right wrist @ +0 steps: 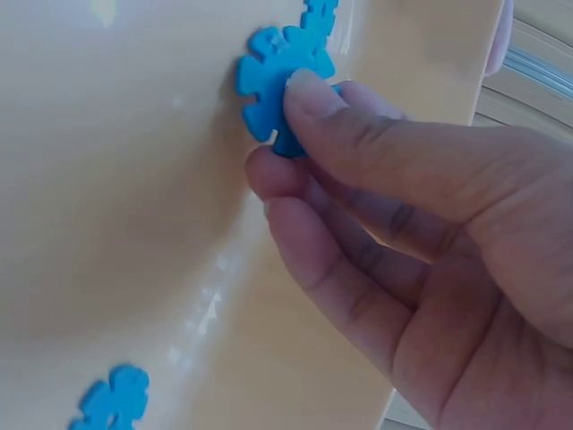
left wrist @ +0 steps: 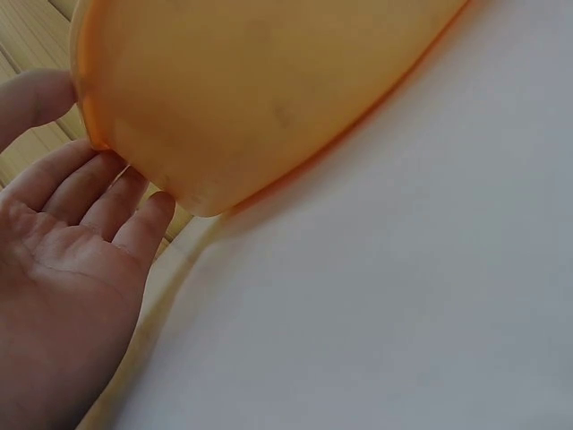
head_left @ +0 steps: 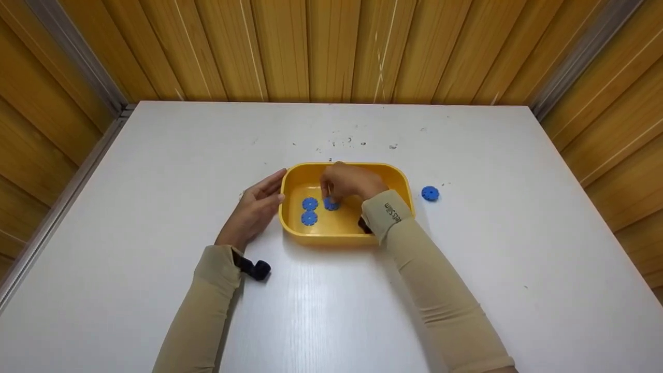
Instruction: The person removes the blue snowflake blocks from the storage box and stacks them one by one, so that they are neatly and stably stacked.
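My right hand reaches down into a yellow plastic tub and pinches a blue notched plastic disc between thumb and fingers. Two more blue discs lie on the tub floor to the left of it, one nearer to me than the other. Outside, at the tub's left end, is my left hand. Its fingers lie fairly straight against the outer wall, and the thumb meets the rim. Part of the tub floor is hidden under my right hand and wrist.
Another blue disc lies on the white table, right of the tub. Small dark marks dot the tabletop behind the tub. Yellow wood-look panels rise at the back and both sides. A black strap with a knob sits on my left wrist.
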A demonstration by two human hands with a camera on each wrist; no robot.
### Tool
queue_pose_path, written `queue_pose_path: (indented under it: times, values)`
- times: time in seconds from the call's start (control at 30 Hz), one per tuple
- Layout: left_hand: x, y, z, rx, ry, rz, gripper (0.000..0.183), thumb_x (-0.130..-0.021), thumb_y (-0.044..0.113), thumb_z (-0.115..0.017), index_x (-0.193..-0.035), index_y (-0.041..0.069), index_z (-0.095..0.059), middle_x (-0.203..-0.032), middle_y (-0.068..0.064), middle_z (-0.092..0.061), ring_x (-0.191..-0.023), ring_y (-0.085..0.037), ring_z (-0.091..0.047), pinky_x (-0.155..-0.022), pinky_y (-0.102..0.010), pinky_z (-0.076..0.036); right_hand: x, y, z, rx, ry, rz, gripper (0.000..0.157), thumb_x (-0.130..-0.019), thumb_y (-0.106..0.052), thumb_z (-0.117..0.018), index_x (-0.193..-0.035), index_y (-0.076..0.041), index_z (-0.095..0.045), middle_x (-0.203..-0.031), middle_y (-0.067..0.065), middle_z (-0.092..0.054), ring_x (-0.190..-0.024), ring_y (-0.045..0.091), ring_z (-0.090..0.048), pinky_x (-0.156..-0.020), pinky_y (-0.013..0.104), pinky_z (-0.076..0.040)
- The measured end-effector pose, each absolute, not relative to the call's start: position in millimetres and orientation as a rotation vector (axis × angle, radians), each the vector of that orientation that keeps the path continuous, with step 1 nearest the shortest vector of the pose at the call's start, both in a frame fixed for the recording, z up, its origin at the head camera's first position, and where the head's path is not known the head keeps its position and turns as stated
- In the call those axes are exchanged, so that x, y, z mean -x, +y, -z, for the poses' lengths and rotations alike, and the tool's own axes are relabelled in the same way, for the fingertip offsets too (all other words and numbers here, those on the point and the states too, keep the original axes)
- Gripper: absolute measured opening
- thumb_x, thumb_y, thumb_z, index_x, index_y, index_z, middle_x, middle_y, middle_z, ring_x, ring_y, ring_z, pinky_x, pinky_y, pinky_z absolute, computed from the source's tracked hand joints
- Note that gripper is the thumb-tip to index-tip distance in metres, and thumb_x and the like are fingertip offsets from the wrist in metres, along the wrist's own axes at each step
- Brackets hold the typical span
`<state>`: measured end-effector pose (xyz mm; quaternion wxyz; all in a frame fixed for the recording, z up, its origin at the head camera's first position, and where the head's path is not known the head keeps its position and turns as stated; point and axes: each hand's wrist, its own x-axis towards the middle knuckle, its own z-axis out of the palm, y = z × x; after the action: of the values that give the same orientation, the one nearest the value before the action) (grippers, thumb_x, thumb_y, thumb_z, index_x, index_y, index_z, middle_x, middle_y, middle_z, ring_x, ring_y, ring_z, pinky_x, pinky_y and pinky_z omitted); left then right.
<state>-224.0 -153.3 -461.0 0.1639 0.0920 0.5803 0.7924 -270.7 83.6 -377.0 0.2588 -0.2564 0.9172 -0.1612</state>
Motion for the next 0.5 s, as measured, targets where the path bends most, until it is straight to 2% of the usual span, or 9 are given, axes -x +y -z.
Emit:
queue_pose_path:
  times: [0.2, 0.5]
  values:
    - [224, -154, 462, -0.269, 1.638, -2.277, 0.066, -0.1, -0.005, -0.054, -0.161, 0.005, -0.029, -0.169, -0.01, -0.029, -0.157, -0.023, -0.029, -0.125, -0.031, -0.033, 271, 93, 371, 0.688, 2.479, 0.469, 0.006, -0.091, 0.002, -0.071, -0.094, -0.003, -0.072, -0.092, 0.009, -0.068, -0.08, 0.019, -0.056, -0.072, 0.024, -0.05]
    - [224, -154, 462, -0.261, 1.623, -2.289, 0.065, -0.1, -0.005, -0.054, -0.16, 0.006, -0.03, -0.168, -0.01, -0.031, -0.156, -0.023, -0.03, -0.124, -0.03, -0.034, 270, 114, 354, 0.623, 2.49, 0.552, 0.009, -0.094, 0.002, -0.066, -0.097, -0.004, -0.072, -0.096, 0.009, -0.07, -0.079, 0.019, -0.057, -0.071, 0.023, -0.051]
